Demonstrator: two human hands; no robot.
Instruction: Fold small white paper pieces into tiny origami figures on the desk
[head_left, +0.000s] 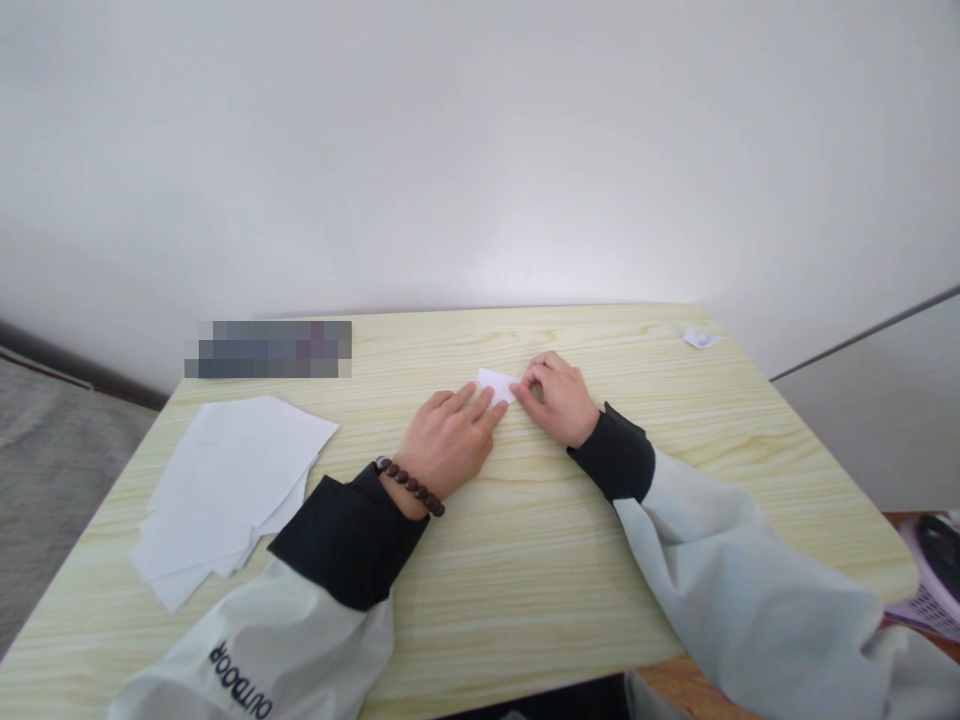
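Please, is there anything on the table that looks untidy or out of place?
Two things, mildly. The white sheets at left lie in a loose, uneven pile, with corners sticking out. Near the table's far right corner, a small white scrap lies apart, looking folded or crumpled.

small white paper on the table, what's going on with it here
A person is working on the small white paper with both hands. The left hand lies over its near left side, fingertips pressing or resting on it, while the right hand has its thumb and fingers at the right end. Loose white sheets lie overlapped at the table's left, and a small white scrap sits near the far right corner.
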